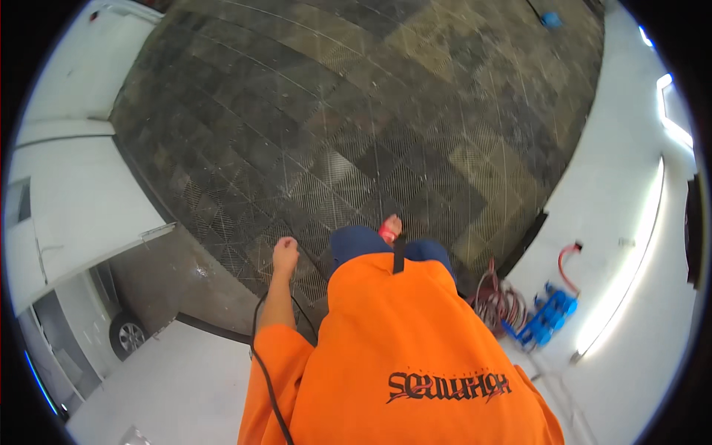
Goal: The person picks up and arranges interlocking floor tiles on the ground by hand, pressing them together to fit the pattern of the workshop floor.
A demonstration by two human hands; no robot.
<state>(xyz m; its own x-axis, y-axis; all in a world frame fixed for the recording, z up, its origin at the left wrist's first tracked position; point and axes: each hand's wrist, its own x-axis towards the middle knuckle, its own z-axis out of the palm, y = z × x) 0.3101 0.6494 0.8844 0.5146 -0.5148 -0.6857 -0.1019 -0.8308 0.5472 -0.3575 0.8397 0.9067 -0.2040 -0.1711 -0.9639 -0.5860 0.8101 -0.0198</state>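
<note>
Over grid floor (356, 148), left hand (285, 254) fisted.

Seen from above, a person in a bright orange short-sleeved shirt (400, 348) stands on a dark floor of square grid-patterned tiles (356, 111), the left hand (285, 254) closed into a loose fist beside a thin black cable (261, 356) that runs down along the forearm; whether the fingers actually grip the cable is hard to tell. The right hand is hidden behind the body. To the right, a coil of reddish hose (495, 300) lies just beside a blue plastic device (547, 317) on a white surface, and at lower left a white vehicle with a dark wheel (127, 334) sits well apart.
</note>
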